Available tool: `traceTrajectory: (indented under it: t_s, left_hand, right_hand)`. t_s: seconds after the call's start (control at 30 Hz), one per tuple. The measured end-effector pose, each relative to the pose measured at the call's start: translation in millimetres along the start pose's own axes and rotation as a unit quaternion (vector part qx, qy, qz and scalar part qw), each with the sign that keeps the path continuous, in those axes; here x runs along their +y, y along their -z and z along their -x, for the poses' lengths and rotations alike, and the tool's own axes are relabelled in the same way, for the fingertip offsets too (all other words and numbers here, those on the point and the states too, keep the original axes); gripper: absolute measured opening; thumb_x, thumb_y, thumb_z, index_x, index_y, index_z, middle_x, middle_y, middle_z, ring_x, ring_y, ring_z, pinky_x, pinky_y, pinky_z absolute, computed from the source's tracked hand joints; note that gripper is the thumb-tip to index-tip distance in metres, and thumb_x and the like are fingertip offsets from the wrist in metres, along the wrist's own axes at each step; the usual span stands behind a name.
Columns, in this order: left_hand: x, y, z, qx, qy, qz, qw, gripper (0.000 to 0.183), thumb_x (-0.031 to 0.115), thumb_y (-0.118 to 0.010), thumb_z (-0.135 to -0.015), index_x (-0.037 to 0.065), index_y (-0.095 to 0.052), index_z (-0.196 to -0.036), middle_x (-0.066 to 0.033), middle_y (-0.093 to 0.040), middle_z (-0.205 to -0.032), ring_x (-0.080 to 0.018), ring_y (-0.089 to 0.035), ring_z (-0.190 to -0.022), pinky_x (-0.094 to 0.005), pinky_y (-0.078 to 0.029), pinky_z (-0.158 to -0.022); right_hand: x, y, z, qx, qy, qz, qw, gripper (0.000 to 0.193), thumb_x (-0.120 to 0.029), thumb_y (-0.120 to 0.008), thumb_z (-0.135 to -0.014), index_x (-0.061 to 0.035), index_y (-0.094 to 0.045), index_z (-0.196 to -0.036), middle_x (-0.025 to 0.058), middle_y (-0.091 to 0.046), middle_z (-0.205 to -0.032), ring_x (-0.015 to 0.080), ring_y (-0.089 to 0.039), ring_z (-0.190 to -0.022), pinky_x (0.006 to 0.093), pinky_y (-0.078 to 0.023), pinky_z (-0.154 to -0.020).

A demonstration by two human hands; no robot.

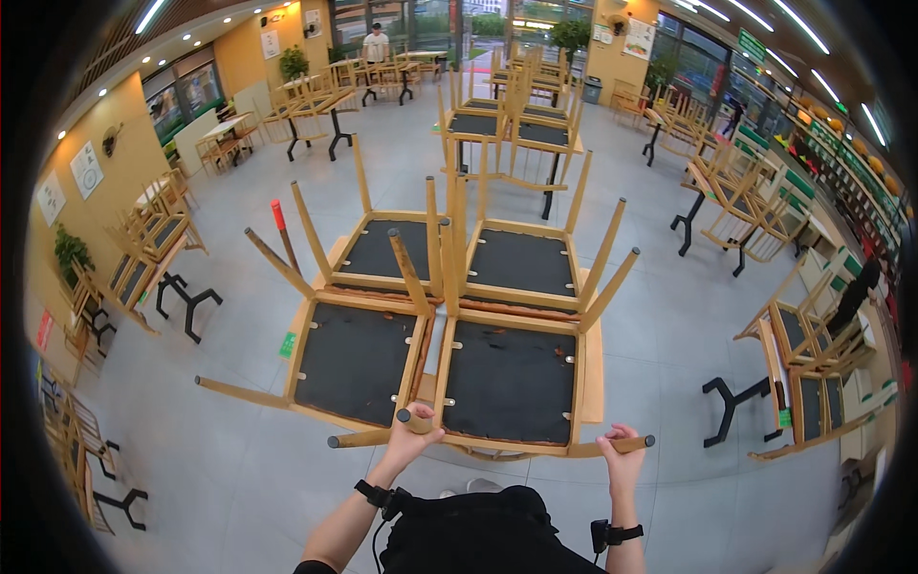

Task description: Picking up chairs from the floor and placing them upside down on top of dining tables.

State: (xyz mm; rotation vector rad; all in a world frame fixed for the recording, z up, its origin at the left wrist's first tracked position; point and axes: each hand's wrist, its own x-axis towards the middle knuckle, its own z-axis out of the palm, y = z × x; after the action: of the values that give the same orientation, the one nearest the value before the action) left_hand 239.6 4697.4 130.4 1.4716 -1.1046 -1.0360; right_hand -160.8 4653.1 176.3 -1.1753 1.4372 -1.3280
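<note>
Several wooden chairs rest upside down on a table [594, 383], legs in the air and black seat undersides up. My left hand [411, 435] is closed around a leg of the near right chair [510, 378], close to its dark tip. At that chair's other near corner, my right hand [622, 450] is closed on a second leg, which points outward to the right. Beside it lies the near left chair [349, 359]; one of its legs passes just left of my left hand. Behind stand the far left chair [397, 249] and far right chair [521, 258]. One leg has a red tip [278, 215].
More tables with upturned chairs stand ahead [512, 124], at left [158, 249] and at right [803, 364]. Black table feet [732, 407] stick out over the grey tiled floor [660, 359]. A person [376, 43] stands far back; another person in black [854, 297] is at the right.
</note>
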Motion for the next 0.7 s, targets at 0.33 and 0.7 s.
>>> traceTrajectory:
  t_s: [0.33,0.7]
  left_hand:
    - [-23,3,16,0.026,0.045,0.06,0.997,0.076,0.007,-0.08,-0.074,0.006,-0.038,-0.138,-0.0102,-0.048,-0.132,-0.0249,-0.045,-0.128,-0.0377,-0.04,-0.106]
    - [-36,81,112,-0.081,0.178,0.081,0.977,0.047,0.027,-0.066,-0.093,0.007,-0.053,-0.133,-0.0133,-0.06,-0.126,-0.0226,-0.056,-0.12,-0.0375,-0.043,-0.104]
  right_hand:
    - [17,20,28,-0.036,-0.077,0.14,0.986,0.109,-0.013,-0.087,-0.064,-0.0089,-0.023,-0.153,0.0231,-0.045,-0.14,0.0307,-0.047,-0.128,0.0406,-0.042,-0.102]
    - [153,-2,100,-0.426,-0.123,0.398,0.803,0.086,-0.033,-0.079,-0.076,-0.0066,-0.038,-0.147,0.0202,-0.064,-0.117,0.0287,-0.068,-0.094,0.0388,-0.054,-0.085]
